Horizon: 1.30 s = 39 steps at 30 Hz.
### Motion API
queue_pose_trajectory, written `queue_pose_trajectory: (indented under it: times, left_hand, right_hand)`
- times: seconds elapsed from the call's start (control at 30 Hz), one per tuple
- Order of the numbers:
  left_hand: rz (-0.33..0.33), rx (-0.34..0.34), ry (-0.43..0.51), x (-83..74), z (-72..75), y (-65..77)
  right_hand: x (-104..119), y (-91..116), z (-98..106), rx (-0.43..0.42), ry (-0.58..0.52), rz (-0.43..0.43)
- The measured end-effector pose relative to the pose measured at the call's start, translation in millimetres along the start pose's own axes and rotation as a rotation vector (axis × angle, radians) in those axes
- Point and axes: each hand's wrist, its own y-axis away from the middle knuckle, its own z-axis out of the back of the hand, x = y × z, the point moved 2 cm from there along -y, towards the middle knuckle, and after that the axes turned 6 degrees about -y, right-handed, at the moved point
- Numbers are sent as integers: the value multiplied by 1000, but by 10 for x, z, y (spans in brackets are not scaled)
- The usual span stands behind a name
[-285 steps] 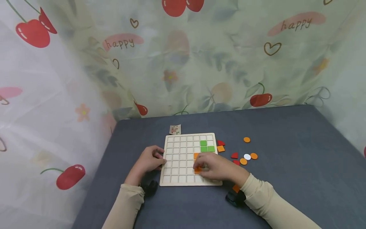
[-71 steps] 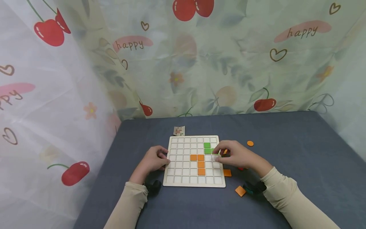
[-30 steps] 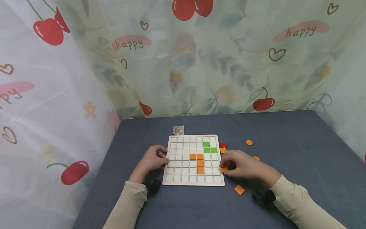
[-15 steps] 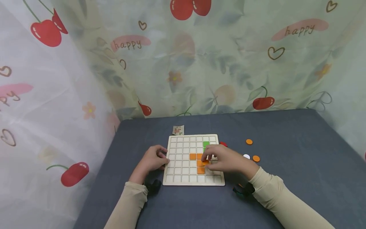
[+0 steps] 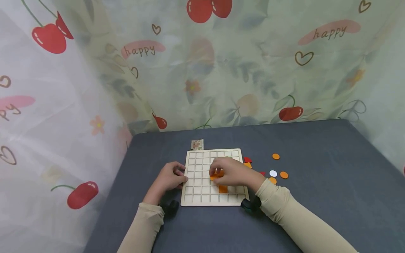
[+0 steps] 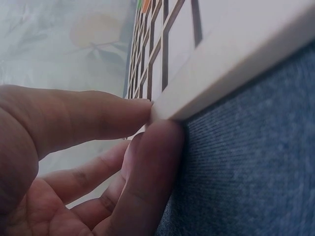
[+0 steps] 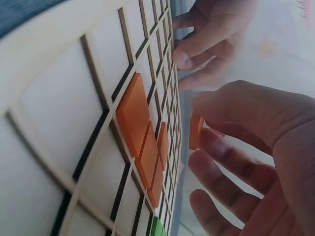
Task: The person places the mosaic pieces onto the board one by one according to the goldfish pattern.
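A pale square grid board (image 5: 197, 199) lies on the dark cloth-covered table. My left hand (image 5: 168, 178) holds the board's left edge, thumb on the rim and a finger against its side in the left wrist view. Over the middle of the board, my right hand (image 5: 232, 172) pinches a thin orange square tile (image 7: 195, 132) between thumb and finger, raised off the grid. Several orange tiles (image 7: 133, 115) sit in the board's cells below it; one orange tile (image 5: 223, 189) shows under the hand in the head view. Green tiles (image 7: 158, 227) are mostly hidden behind the hand.
Right of the board lie several orange discs (image 5: 276, 156), a white disc (image 5: 273, 173), red quarter-round pieces (image 5: 248, 160) and an orange square (image 5: 248, 165). A small patterned card (image 5: 197, 144) lies behind the board. Printed curtain (image 5: 202, 88) hangs around the table.
My right hand went to loose pieces at the board's right side, took an orange tile, and carried it left over the board. My left hand stays at the left edge.
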Motion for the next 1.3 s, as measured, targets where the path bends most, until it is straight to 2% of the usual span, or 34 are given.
queue_pose_trajectory:
  times: [0.23, 0.47, 1.0, 1.13, 1.3]
  left_hand:
    - [-3, -1, -6, -41, 37, -15]
    - [-5, 6, -17, -19, 24, -9]
    - [-7, -3, -13, 11, 18, 32]
    - [-5, -3, -9, 7, 24, 28]
    - [-7, 1, -9, -7, 21, 11]
  right_hand:
    - [1, -68, -23, 19, 8, -13]
    - [-7, -60, -79, 51, 11, -47]
    - [-18, -29, -106, 72, 65, -30]
    - [-40, 16, -74, 55, 37, -19]
    - [-93, 170, 58, 16, -53, 4]
